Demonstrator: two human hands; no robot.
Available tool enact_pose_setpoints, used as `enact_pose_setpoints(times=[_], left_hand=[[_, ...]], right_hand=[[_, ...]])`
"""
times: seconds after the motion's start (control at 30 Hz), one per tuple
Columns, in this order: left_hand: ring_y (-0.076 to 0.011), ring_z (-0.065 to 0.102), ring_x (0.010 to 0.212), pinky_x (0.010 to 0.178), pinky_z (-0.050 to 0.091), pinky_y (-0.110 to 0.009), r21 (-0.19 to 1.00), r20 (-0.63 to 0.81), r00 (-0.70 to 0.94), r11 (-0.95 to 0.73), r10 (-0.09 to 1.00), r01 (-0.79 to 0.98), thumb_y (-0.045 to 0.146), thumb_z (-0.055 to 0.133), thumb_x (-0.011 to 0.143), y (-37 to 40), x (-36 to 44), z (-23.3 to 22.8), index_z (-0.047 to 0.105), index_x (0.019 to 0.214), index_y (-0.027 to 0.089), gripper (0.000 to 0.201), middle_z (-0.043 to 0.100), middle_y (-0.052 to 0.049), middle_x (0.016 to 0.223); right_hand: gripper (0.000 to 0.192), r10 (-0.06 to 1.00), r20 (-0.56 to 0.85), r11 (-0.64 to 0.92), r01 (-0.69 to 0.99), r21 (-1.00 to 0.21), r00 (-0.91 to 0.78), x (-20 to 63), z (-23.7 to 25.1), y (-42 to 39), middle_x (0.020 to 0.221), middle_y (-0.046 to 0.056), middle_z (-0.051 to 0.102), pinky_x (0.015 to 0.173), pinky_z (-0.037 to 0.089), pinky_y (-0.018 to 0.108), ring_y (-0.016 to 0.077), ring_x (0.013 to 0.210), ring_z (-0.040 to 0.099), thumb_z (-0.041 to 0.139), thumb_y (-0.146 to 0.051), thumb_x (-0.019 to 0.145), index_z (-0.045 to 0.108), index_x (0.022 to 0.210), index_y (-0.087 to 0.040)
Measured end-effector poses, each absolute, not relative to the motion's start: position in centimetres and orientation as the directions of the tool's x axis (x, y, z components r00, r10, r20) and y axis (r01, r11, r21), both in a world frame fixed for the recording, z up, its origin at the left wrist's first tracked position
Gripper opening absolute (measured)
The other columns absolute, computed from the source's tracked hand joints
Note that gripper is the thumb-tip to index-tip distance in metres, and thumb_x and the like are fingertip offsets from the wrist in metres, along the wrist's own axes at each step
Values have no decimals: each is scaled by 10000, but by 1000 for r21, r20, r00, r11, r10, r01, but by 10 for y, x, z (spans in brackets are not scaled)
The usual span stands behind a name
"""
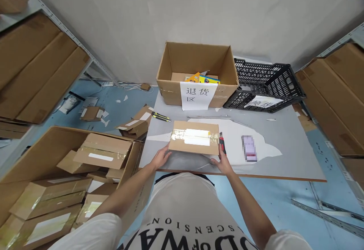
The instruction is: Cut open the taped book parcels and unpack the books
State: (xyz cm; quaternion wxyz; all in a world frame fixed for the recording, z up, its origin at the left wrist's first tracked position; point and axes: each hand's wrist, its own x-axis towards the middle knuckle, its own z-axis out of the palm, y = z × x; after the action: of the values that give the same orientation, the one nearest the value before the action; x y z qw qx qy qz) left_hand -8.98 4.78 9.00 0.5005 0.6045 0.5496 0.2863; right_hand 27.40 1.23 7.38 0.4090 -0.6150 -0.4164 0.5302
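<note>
A flat cardboard parcel point(195, 138), sealed with clear tape and bearing a white label, lies on the grey table point(284, 143) in front of me. My left hand point(160, 157) touches its near left corner. My right hand point(222, 161) is at its near right corner and grips a red-and-black utility knife point(222, 143) that lies along the parcel's right edge.
An open cardboard box point(196, 71) with a paper sign stands at the table's back, a black plastic crate point(264, 85) beside it. A yellow-black knife point(160, 117) lies at the table's left. A large carton point(68, 174) of taped parcels sits at my left. Shelves flank both sides.
</note>
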Motion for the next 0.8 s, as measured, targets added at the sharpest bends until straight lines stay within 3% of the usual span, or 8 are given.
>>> enact_pose_setpoints(times=[0.13,0.33,0.43,0.53,0.7,0.8], left_hand=[[-325,531,1151,1050,326,-457,915,-219,252,109,943,388,518,518,769,49,-87,84,683,984,233,393,666,-83,1107],[-323,589,1035,976,398,-444,922,-216,192,136,957,362,548,504,749,49,-81,85,693,832,250,363,715,-62,889],[-302,618,942,918,434,-420,913,-209,181,125,961,387,564,499,745,51,-81,90,680,800,245,372,712,-50,834],[-264,629,839,856,458,-381,898,-217,173,127,961,422,552,500,756,57,-83,100,669,766,227,367,703,-34,774],[-234,627,902,818,448,-307,870,-104,188,-2,977,492,470,424,849,73,-86,133,668,1029,208,401,709,-30,962],[-229,635,869,771,451,-290,854,-90,114,18,989,520,462,415,857,86,-82,147,671,1065,200,421,712,-25,995]], right_hand=[[512,958,-286,-277,216,-936,-8,268,77,22,1145,84,648,1044,292,515,302,1166,516,733,-333,595,633,1080,-205],[239,914,-396,-404,115,-908,86,262,78,22,824,52,691,970,339,550,307,940,601,706,-310,591,670,811,-222],[204,914,-398,-406,137,-903,87,262,83,27,800,57,682,937,373,507,292,898,601,690,-329,603,661,771,-216],[219,939,-341,-339,319,-885,52,266,95,33,764,46,669,828,435,426,261,800,599,634,-406,670,639,764,-208],[339,966,-255,-175,606,-776,-48,272,131,50,677,29,634,630,413,312,207,633,553,425,-505,828,599,795,-216],[413,975,-223,-139,719,-681,-23,273,149,64,589,26,595,565,367,290,193,572,522,359,-538,853,567,687,-222]])
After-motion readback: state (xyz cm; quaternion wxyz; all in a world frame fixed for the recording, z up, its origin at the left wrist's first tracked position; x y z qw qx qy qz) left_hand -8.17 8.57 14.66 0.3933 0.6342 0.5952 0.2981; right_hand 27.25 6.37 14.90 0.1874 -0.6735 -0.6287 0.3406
